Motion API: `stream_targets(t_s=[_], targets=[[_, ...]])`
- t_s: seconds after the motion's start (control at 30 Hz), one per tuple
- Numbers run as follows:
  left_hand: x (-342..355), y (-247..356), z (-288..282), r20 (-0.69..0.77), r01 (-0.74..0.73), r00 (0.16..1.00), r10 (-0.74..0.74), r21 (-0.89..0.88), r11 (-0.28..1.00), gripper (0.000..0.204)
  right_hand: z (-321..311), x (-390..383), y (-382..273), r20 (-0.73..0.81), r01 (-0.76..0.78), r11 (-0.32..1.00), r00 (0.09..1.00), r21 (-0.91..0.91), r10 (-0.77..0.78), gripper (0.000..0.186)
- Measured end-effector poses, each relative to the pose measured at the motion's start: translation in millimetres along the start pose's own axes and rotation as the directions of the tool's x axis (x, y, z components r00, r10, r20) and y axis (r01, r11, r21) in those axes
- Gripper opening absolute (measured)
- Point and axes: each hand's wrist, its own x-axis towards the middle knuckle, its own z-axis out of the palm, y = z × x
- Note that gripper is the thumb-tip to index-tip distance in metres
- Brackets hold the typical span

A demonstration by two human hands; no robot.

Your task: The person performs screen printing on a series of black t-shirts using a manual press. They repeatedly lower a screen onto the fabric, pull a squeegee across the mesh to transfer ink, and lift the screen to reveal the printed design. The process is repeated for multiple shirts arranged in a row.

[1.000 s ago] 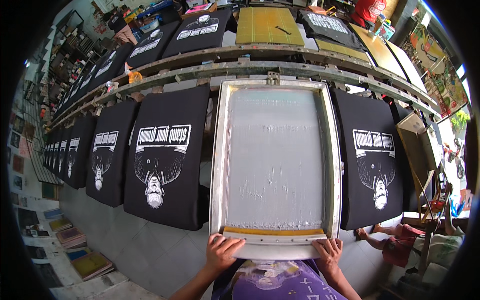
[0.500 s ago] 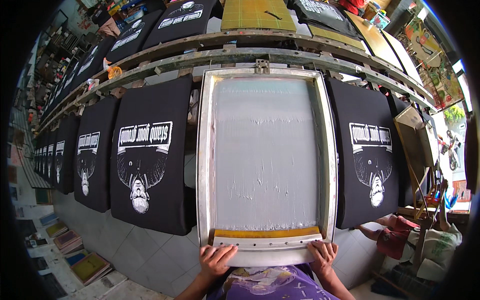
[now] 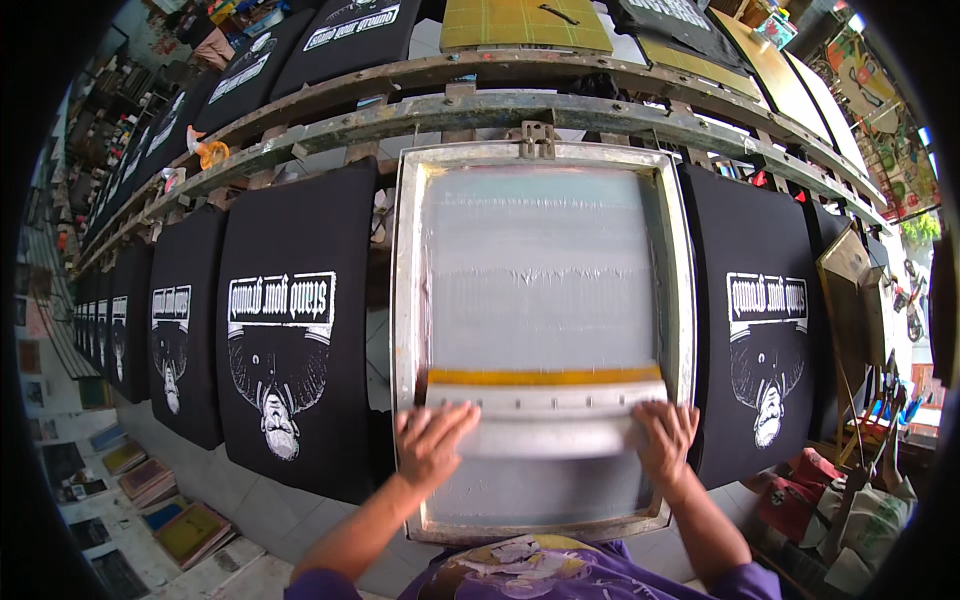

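Observation:
A silver screen-printing frame [image 3: 409, 300] lies in front of me, its mesh coated with grey ink [image 3: 540, 325]. A wide squeegee [image 3: 545, 402] with a pale metal handle and an amber blade spans the mesh, a little below its middle. My left hand [image 3: 434, 442] is closed on the squeegee's left end, and my right hand [image 3: 668, 440] closes on the right end. The handle tilts toward me, slightly blurred. Thick ridges of ink run across the mesh beyond the blade. Whatever lies under the screen is hidden.
Black T-shirts [image 3: 280, 370] with white prints lie on boards to the left, and another black T-shirt [image 3: 765, 360] is close on the right. A metal rail [image 3: 330, 133] runs behind the frame, past its hinge clamp [image 3: 537, 140]. Yellow-green boards [image 3: 520, 25] lie farther back.
Both hands have pushed the squeegee away from me, from the frame's near end toward the middle of the mesh. Grey mesh now shows behind it. The view has shifted slightly.

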Motion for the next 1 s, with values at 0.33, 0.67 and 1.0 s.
stream_targets(t_s=[0.33,0.67,1.0], targets=[[267.1,-101.7,-1.0,0.426,0.146,0.897,-0.116,-0.039,0.988,0.063,-1.8,263.4,109.4,0.334,-0.044,0.995,0.94,-0.085,0.07,0.043],[253.8,-63.2,-84.2,0.508,0.082,0.859,-0.066,-0.008,0.997,0.081,-95.0,254.4,77.5,0.529,-0.165,0.985,0.841,0.055,0.112,0.059],[-78.4,66.4,-104.6,0.097,-0.126,0.986,0.137,-0.111,0.986,0.049,-97.9,-88.9,-63.0,-0.007,0.108,0.994,0.994,0.0,-0.108,0.031]])
